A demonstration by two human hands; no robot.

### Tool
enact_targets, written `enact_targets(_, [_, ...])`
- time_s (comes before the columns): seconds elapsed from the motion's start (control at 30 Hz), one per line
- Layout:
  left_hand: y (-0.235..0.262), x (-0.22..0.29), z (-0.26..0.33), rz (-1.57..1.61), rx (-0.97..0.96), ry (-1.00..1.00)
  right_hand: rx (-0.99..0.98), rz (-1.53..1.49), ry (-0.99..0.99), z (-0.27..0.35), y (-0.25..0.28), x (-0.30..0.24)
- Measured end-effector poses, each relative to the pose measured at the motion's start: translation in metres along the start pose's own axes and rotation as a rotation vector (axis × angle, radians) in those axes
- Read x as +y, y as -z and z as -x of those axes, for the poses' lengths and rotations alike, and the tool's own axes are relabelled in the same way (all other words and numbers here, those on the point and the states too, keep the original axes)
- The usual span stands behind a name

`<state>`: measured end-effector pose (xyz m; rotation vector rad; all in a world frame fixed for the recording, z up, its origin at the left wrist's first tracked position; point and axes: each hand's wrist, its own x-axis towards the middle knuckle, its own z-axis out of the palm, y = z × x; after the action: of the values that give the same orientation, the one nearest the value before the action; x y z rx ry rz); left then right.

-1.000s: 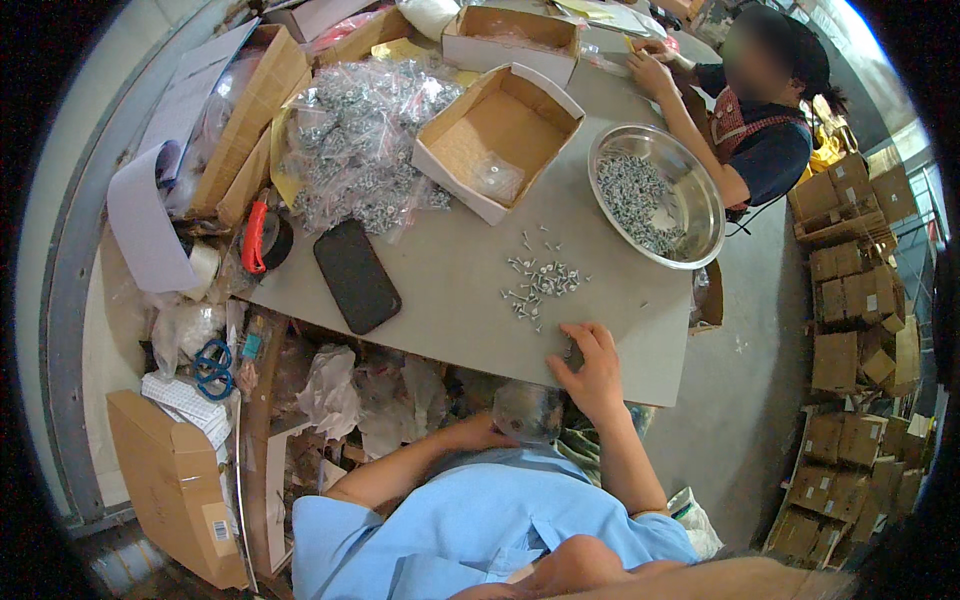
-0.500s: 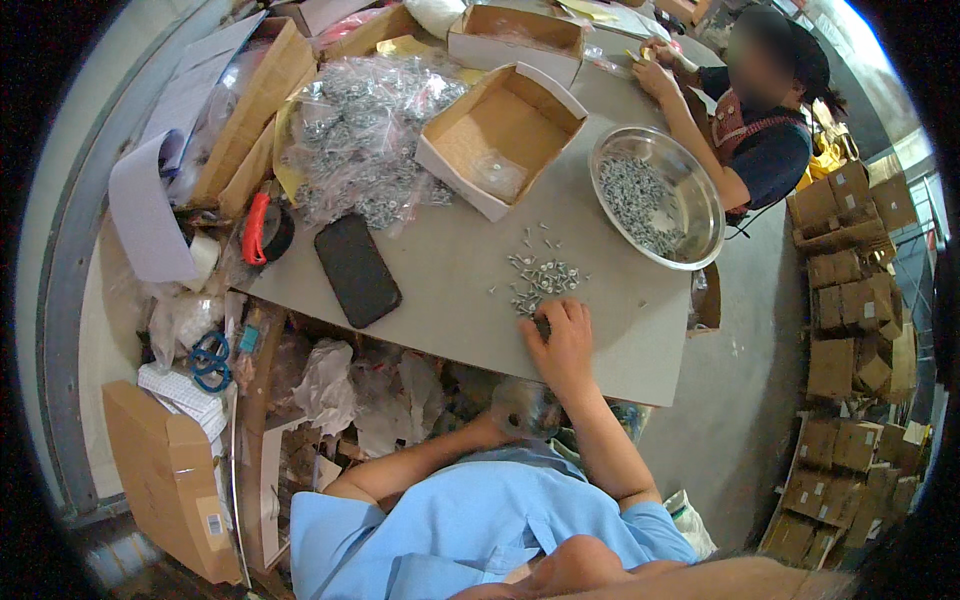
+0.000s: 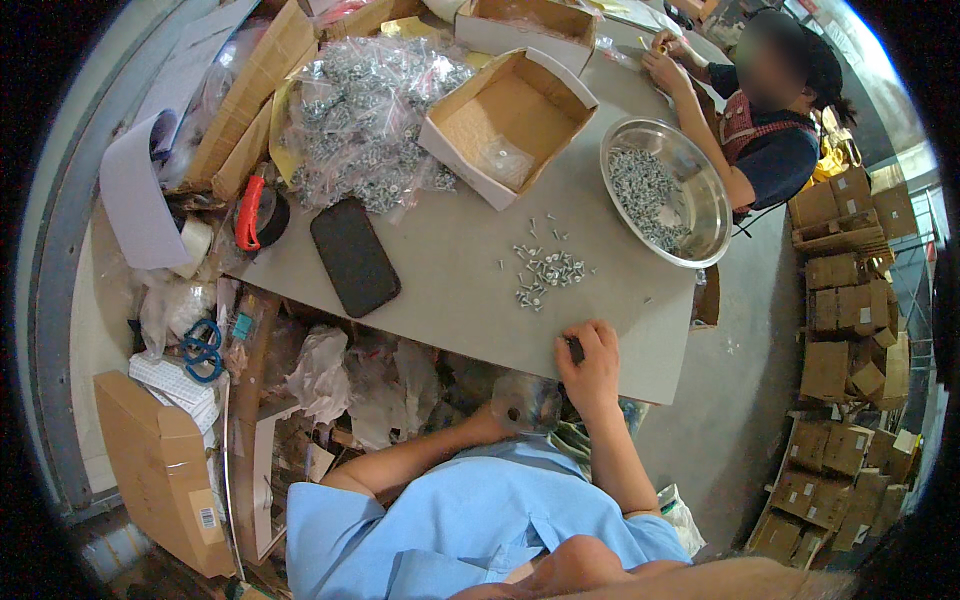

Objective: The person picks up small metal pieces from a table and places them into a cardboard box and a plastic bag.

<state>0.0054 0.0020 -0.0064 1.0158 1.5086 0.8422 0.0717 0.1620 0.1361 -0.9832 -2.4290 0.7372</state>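
Screws (image 3: 552, 269) lie near the curled right hand (image 3: 592, 362), farther from the left hand (image 3: 497, 421); both grips unclear.

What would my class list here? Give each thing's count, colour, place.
Table: one, grey, centre
Screws: many, silver, loose on table
Bowl: one, silver, table's right
Metal pieces: many, silver, in bowl
Bags: many, clear, table's far left
White boxes: two, white outside, table's far side
Flat slab: one, black, table's near left
Handled tool: one, red, table's left corner
Cardboard boxes: many, brown, left and right
Co-worker: one, dark sleeves, far right
Plastic piece: one, clear, below near edge
Clutter: uncounted, mixed, lower left
Left hand: one, bare, by plastic piece
Right hand: one, bare, near table edge
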Motion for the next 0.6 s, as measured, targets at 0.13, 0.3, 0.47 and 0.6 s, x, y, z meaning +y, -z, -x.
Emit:
enact_targets(0.13, [0.013, 0.020, 0.004, 0.066, -0.086, 0.023, -0.158, -0.018, 0.042, 0.009, 0.009, -0.009])
enact_targets(0.3, [0.021, 0.040, 0.012, 0.338, -0.038, -0.093, -0.531, -0.225, -0.050, -0.014, 0.022, -0.013])
enact_targets(0.47, [0.017, 0.027, 0.008, 0.172, -0.053, -0.101, -0.082, -0.126, 0.087, -0.041, -0.011, -0.019])
enact_targets(0.6, [-0.007, -0.019, -0.001, 0.141, 0.058, -0.131, 0.040, -0.062, 0.259, -0.048, -0.035, -0.016])
